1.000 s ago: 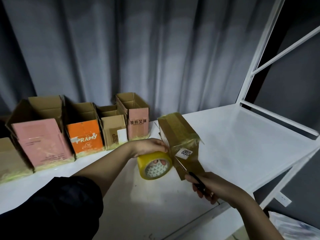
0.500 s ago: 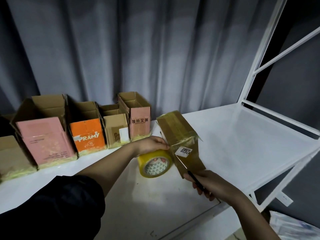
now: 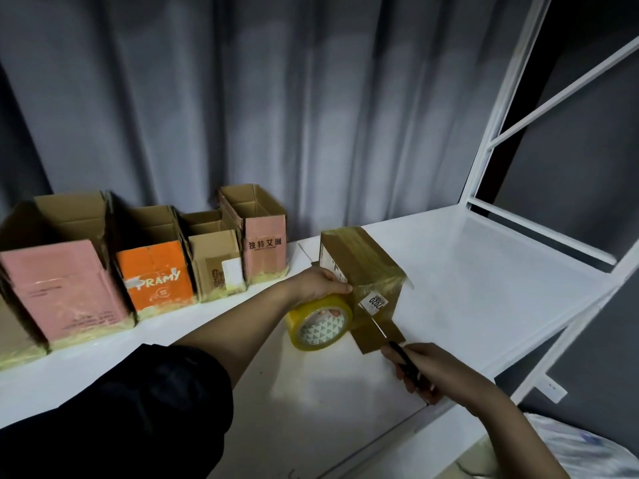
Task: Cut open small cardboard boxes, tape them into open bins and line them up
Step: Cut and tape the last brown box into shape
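A: Since a moment ago the box [image 3: 359,271] has tipped a little and the blade sits further up the tape strip; the roll has hardly shifted.

B: What are the fingers doing?

A: The right hand [image 3: 428,373] is curled round a dark-handled knife [image 3: 387,337], its blade laid across the tape that runs from roll to box. The left hand [image 3: 320,283] lies over the top of the tape roll [image 3: 320,323], fingers bent round it, thumb tip against the box.

B: Why that way?

A: I'd say the left hand holds the strip taut and pins the box so the blade can bite cleanly.

B: And the box?

A: On the white worktop [image 3: 466,288], lying tilted on its side, wrapped in brown tape, a white label facing the camera, touching the roll.

B: The rest?

A: Four open bins [image 3: 155,267] stand in a row at the back left, against a grey curtain [image 3: 276,98]. This one probably joins them once the tape is cut.
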